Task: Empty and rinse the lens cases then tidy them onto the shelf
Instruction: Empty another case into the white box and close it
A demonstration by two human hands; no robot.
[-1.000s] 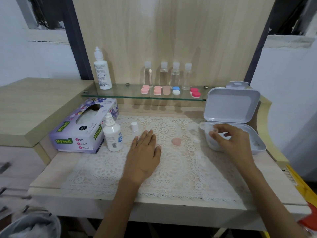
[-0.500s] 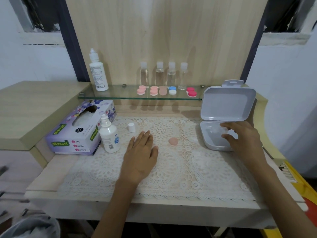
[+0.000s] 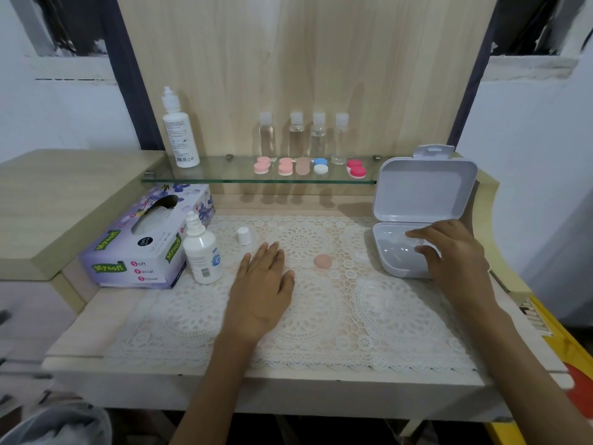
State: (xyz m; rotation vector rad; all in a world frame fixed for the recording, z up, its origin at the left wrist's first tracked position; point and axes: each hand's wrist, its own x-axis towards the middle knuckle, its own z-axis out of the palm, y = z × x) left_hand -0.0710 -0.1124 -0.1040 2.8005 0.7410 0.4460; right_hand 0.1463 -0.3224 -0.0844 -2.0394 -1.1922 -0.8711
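Five lens cases [image 3: 303, 166] stand on the shelf [image 3: 224, 175], upper centre. Right hand [image 3: 449, 252], grip loosely open, reaches into the box [image 3: 398, 268]; left hand [image 3: 261, 284] lies flat, empty.

Pastels on cream lace

White box [image 3: 404, 252] under the right hand [image 3: 455, 252]; a peach cap [image 3: 322, 261] between both hands on cream floral lace [image 3: 369, 309]; a purple flowered tissue box [image 3: 141, 245] beyond the left hand [image 3: 261, 287].

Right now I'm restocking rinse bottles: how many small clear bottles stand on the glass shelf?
4, in a row at the back of the glass shelf: clear bottles at and. None seems hidden.
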